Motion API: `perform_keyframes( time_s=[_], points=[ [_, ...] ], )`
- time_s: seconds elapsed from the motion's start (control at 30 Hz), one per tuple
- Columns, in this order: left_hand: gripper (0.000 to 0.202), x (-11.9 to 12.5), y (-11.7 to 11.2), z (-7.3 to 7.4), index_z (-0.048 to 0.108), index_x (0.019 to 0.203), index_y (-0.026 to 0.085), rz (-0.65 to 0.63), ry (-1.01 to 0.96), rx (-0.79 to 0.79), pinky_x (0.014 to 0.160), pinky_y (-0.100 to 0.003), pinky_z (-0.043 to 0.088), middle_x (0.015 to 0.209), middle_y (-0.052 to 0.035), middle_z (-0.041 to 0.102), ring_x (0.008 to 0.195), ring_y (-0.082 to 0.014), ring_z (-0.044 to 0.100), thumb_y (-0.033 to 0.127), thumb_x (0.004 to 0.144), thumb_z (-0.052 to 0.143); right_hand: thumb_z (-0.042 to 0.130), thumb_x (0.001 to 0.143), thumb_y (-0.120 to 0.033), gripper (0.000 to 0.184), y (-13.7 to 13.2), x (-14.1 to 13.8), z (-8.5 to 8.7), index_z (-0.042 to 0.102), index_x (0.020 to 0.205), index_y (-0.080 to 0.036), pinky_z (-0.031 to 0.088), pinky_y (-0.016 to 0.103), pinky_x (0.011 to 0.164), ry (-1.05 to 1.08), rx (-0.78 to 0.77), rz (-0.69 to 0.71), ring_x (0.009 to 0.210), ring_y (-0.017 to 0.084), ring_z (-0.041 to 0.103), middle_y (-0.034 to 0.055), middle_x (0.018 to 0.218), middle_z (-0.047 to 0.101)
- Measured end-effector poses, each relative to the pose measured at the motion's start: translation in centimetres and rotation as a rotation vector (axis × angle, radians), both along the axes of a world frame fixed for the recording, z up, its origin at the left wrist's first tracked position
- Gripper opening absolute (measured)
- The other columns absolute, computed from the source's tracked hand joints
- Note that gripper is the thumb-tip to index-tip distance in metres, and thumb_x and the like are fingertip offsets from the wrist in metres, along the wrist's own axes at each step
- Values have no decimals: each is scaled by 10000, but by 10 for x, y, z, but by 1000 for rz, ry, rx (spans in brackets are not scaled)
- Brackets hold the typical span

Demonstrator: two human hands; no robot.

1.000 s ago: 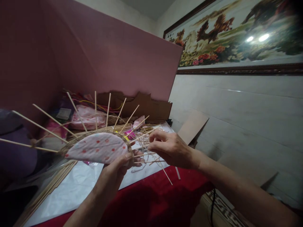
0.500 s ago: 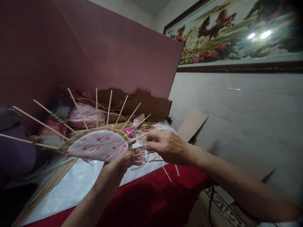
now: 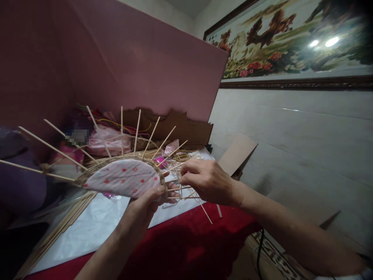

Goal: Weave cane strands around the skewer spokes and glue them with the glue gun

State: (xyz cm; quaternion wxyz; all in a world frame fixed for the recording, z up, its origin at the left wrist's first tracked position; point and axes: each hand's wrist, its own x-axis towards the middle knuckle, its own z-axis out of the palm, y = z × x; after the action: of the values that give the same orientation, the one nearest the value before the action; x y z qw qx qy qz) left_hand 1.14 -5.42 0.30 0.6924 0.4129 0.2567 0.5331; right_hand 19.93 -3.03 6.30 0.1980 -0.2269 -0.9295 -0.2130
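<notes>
My left hand [image 3: 151, 196] grips a half-round woven piece by its right end, thumb on the front and other fingers behind. A white fabric panel with red dots [image 3: 122, 179] fills its middle, edged by a band of brown twine. Several thin wooden sticks [image 3: 137, 132] fan out from that band. A strand of twine runs loosely from stick to stick, with a knot near the far left stick. At the right, my right hand [image 3: 204, 177] is closed in a pinch by the stick ends; thin twine [image 3: 181, 191] trails below its fingertips. The exact pinch point is hidden.
Bundled sticks and loose twine lie on a white sheet [image 3: 84, 229] over a red cloth [image 3: 186, 245]. Behind are dotted fabric [image 3: 109, 140], a pink packet [image 3: 160, 162] and torn cardboard [image 3: 177, 124]. A tiled wall [image 3: 291, 136] stands to the right.
The view has shifted slightly, so the scene sits a little to the right. Both hands keep nearly the same hold, and the right fingers stay pinched by the stick ends.
</notes>
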Motion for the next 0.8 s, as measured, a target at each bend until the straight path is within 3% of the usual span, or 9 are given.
perform_keyframes(
  time_s=[0.3, 0.47, 0.8],
  points=[
    [223, 1, 1, 0, 658, 929, 126, 27, -9, 1, 745, -395, 477, 888, -123, 681, 834, -263, 616, 222, 744, 581, 447, 835, -95, 201, -5, -5, -3, 624, 758, -150, 361, 266, 608, -8, -3, -104, 701, 136, 507, 44, 779, 608],
    [196, -1, 3, -5, 665, 869, 103, 2, 11, 25, 760, -407, 474, 915, -140, 676, 862, -272, 605, 227, 758, 562, 423, 838, -86, 211, -7, -8, -3, 608, 753, -141, 343, 260, 586, -6, -2, -121, 677, 129, 484, 46, 768, 598],
    [219, 1, 3, -2, 646, 921, 101, 29, 5, 18, 748, -409, 479, 897, -130, 682, 846, -263, 612, 216, 751, 569, 427, 808, -75, 220, -8, -5, -2, 622, 741, -151, 304, 258, 559, 45, 32, -107, 643, 128, 454, 31, 695, 574]
  ],
)
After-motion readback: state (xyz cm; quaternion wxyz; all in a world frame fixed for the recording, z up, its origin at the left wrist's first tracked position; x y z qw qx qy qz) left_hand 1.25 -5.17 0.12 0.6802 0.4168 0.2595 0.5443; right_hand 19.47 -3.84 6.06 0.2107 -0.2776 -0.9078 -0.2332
